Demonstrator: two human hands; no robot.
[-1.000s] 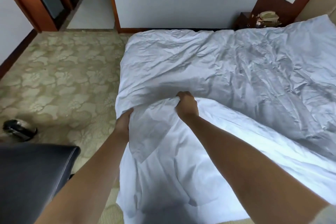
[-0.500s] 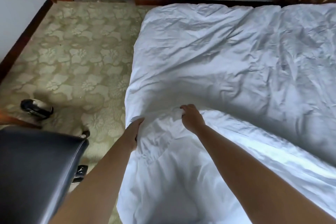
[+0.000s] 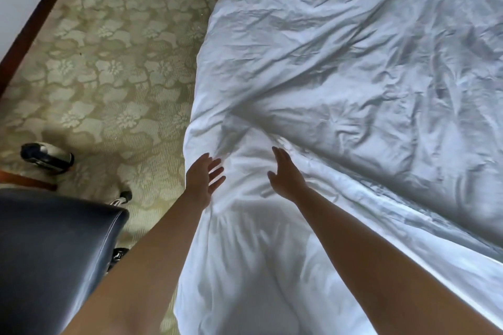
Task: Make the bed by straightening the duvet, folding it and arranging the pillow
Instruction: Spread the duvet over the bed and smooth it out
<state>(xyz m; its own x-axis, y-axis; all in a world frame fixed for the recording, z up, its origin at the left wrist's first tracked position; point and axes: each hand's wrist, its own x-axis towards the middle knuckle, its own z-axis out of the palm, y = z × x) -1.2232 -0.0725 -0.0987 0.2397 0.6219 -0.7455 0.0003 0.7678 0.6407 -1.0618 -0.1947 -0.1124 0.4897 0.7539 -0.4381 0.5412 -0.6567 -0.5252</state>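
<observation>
Where carpet (image 3: 109, 76) ends, rumpled duvet (image 3: 340, 76) covers bed.

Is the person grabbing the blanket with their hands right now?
No, the left hand and right hand both have straight, spread fingers over the white duvet, gripping nothing.

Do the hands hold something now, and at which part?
Nothing is held. The left hand and right hand are both open, fingers straight, over the folded corner of the duvet.
</observation>
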